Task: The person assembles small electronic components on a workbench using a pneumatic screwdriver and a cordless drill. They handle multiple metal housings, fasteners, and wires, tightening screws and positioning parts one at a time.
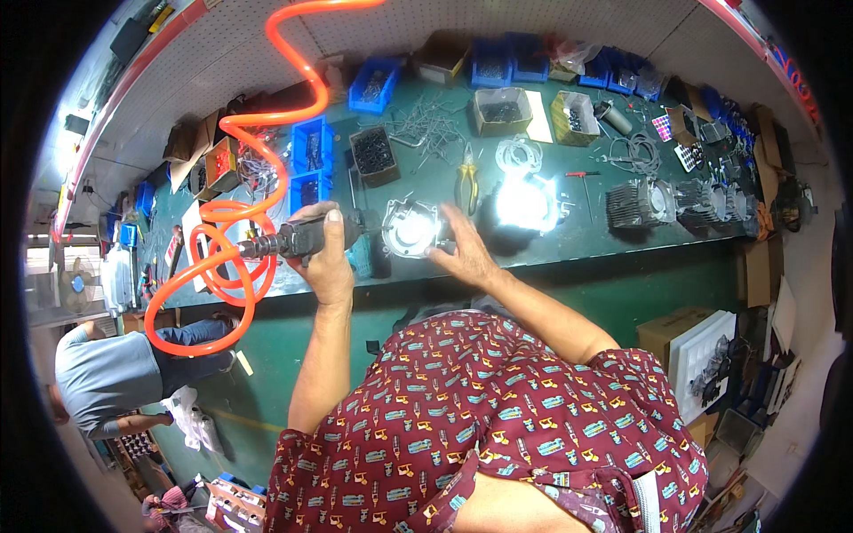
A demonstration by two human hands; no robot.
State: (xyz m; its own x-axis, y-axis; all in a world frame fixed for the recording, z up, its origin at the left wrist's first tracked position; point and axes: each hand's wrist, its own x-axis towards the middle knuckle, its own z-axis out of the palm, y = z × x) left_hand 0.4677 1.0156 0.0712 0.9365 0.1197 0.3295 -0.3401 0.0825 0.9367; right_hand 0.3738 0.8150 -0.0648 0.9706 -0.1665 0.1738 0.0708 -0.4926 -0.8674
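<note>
My left hand [330, 271] is wrapped round a black air tool [306, 236], held sideways over the front edge of the bench. A coiled orange hose [258, 120] runs from its left end. Just to the right of the tool, a round silver metal housing [410, 229] lies on the bench, its middle bright with glare. My right hand [471, 256] grips the housing's right side, thumb at the near edge and fingers further back. Yellow-handled pliers [466, 182] lie just behind that hand. Another metal part [526, 202], washed out by light, sits to their right.
The green bench [569, 244] carries blue bins [373, 84], boxes of small black parts [375, 155], loose hex keys [431, 124] and finned metal cylinders [640, 202]. A thin red-handled tool [582, 174] lies right of centre. Another person [115, 373] stands at the left.
</note>
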